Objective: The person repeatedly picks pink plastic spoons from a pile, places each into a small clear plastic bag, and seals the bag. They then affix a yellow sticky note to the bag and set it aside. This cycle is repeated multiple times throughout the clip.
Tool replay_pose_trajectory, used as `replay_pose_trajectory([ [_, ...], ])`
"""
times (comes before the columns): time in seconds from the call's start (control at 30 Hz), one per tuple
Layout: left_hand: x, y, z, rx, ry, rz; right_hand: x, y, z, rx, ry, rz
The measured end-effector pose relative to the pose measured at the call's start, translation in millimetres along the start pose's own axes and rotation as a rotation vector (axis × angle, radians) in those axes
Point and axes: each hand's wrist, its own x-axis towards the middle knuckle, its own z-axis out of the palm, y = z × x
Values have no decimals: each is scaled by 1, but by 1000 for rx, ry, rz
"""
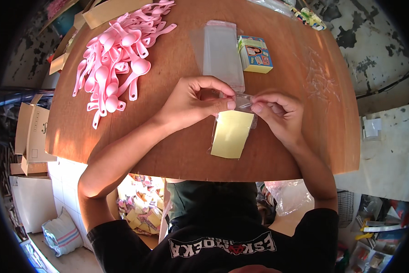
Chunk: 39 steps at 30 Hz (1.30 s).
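Between my two hands is a clear plastic bag (244,103) with a pale yellow card (232,135) inside its lower part. My left hand (197,100) pinches the left side of the bag's top between thumb and forefinger. At the top's right side, my right hand (279,111) pinches the plastic the same way. Just beyond my fingers lies a stack of flat clear bags (222,54). A stack of printed cards (255,53), blue and yellow on top, sits against the right of the bags.
A heap of pink plastic spoons (116,61) covers the table's far left. Thin clear strips (322,79) lie scattered at the right of the wooden table (186,157). Cardboard boxes (35,132) stand beyond the left edge, and a carton of card pieces (141,202) is below the front edge.
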Motion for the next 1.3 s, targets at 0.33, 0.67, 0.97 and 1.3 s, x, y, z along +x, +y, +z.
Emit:
replay_pose_trajectory([
  [0.33, -3, 7, -1, -113, -16, -3, -9, -11, 12, 35, 46, 207],
  [0.67, -110, 88, -4, 381, -462, 77, -4, -5, 2, 8, 156, 88],
  [0.97, -313, -25, 18, 1178, -320, -1047, -9, -8, 3, -203, 42, -23],
  [1.3, -173, 65, 57, 678, -296, 282, -3, -2, 22, -798, -153, -267],
])
